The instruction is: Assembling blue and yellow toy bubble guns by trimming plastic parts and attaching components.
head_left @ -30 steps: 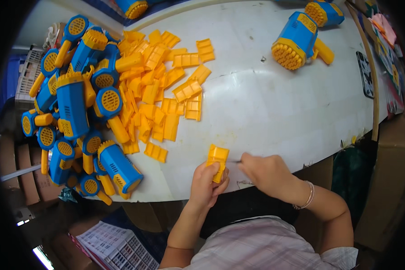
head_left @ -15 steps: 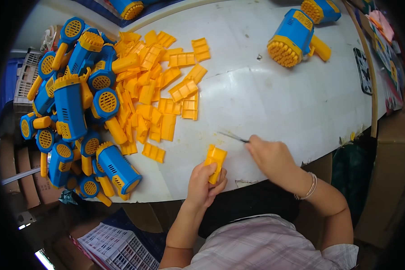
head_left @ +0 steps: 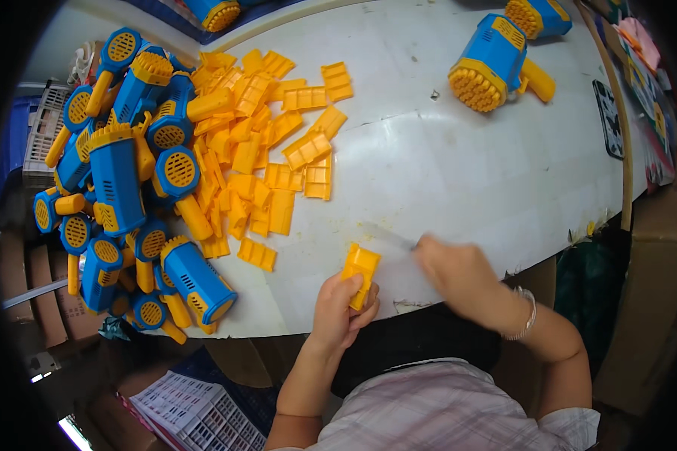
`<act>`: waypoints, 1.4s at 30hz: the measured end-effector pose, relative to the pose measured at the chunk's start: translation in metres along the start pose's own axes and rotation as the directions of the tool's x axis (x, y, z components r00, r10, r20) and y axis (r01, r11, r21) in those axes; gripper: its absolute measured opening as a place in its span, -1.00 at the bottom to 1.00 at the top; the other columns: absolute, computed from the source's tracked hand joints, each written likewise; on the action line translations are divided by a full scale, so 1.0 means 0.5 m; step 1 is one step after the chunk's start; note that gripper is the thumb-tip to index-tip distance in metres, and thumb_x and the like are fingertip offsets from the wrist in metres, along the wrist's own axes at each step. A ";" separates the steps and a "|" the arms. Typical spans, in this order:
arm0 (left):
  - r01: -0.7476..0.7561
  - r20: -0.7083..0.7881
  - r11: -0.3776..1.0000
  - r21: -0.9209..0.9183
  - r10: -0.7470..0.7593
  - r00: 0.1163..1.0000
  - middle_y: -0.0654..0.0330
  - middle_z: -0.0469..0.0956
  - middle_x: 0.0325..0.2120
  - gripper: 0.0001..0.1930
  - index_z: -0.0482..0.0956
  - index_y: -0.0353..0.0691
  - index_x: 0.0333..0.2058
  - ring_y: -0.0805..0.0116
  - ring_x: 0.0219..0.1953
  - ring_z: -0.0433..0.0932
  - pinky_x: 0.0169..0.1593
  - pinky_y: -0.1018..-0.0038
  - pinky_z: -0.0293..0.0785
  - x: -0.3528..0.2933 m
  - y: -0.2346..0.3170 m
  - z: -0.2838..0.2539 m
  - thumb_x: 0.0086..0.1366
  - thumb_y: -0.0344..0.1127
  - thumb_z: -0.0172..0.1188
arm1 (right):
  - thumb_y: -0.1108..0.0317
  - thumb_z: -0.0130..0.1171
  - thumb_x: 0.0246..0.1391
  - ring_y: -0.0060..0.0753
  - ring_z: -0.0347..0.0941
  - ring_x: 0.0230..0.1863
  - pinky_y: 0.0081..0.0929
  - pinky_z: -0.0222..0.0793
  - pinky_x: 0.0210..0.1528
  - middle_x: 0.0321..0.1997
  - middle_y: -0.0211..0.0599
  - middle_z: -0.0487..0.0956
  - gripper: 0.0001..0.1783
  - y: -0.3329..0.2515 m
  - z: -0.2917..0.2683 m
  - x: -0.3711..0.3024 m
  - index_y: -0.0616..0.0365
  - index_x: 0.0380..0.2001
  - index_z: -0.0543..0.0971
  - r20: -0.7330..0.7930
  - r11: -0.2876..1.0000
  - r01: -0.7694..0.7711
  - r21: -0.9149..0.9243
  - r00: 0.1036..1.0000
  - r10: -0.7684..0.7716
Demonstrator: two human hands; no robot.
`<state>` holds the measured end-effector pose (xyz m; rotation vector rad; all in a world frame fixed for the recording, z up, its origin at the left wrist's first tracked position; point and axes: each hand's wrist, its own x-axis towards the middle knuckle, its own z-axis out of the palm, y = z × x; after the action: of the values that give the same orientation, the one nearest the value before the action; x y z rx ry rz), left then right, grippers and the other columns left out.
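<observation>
In my left hand is a yellow plastic cover, gripped between thumb and fingers and standing up near the table's front edge. My right hand is closed round a thin-bladed knife, smeared by motion; its blade reaches left over the table, apart from the cover. Small yellow shavings lie under and beyond the blade. A loose pile of similar yellow covers spreads to the left of my hands, with one cover lying slightly apart, nearest my left hand.
Many blue and yellow toy bubble guns are heaped at the table's left. Another gun lies at the far right, with one more behind it. A phone rests near the right edge of the white table.
My right hand has shifted slightly right and down with the knife, now more blurred. The left hand and its cover have barely moved.
</observation>
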<state>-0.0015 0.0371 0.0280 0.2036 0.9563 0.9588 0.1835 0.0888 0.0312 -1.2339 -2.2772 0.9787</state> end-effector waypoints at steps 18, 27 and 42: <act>0.088 0.159 0.996 -0.030 -0.082 0.984 0.30 0.18 -0.84 -0.74 0.34 -0.34 -0.48 0.55 -0.87 0.12 -0.79 0.65 0.09 -0.002 0.012 0.005 0.24 -0.23 -0.10 | 0.53 0.18 -0.11 -0.61 0.43 -0.47 -0.69 0.32 -0.40 -0.52 -0.28 0.54 -0.94 -0.004 0.012 0.042 0.33 -0.53 0.55 0.033 0.612 -0.252 0.750 0.938 0.346; -0.128 0.019 0.549 0.826 0.201 0.979 0.26 0.47 -0.66 -0.79 0.46 -0.41 -0.27 0.66 -0.64 0.38 -0.61 0.76 0.23 0.009 0.053 0.031 0.15 -0.39 0.12 | 0.42 0.29 -0.21 -0.67 0.29 -0.63 -0.69 0.19 -0.56 -0.64 -0.32 0.44 -0.80 0.015 0.006 0.063 0.25 -0.45 0.55 -0.007 0.887 -0.034 0.460 0.999 0.042; -0.144 -0.154 0.771 0.620 0.300 0.941 0.24 0.47 -0.56 -0.87 0.38 -0.38 -0.40 0.61 -0.67 0.34 -0.57 0.66 0.27 0.019 -0.001 0.057 0.26 -0.45 -0.11 | 0.41 -0.03 0.06 -0.06 0.36 -0.60 -0.37 0.26 -0.60 -0.59 -0.13 0.38 -0.92 -0.063 0.007 0.015 0.18 -0.39 0.36 0.030 0.997 -0.071 0.043 0.997 0.070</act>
<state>0.0228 0.0512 0.0390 0.7722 1.4844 0.8789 0.1592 0.0820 0.0514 -1.2977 -2.2346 1.0732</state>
